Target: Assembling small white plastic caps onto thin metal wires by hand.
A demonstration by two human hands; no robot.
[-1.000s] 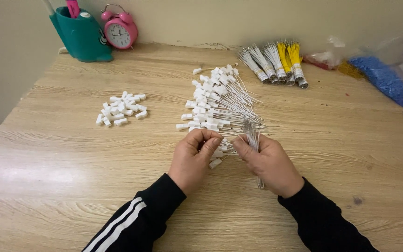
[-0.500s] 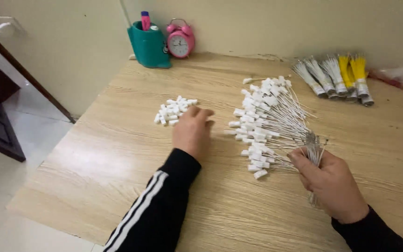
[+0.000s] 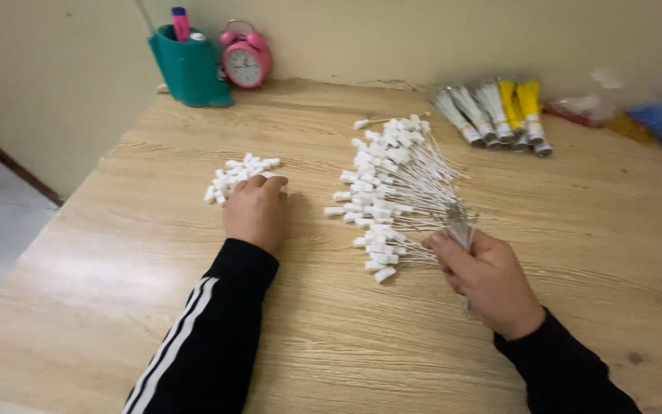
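Left hand [image 3: 256, 211] at 9 o'clock, fingers curled on the pile of white caps [image 3: 239, 175]; pinch one only. Right hand [image 3: 488, 280] at 4 o'clock clenches the wire bundle [image 3: 400, 192] fanned on the bench [image 3: 331, 330]; keep it tight.

Home workroom, likely: wooden table [image 3: 155, 322] against plain wall, pink alarm clock [image 3: 246, 60], teal pen holder [image 3: 188, 70], bundled tags [image 3: 396, 180].

Caps [image 3: 240, 175] left of wires [image 3: 396, 192] (on table [image 3: 155, 253])

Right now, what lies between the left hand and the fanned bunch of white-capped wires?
Head view: only bare wooden table separates the left hand from the white-capped wires; nothing sits there.
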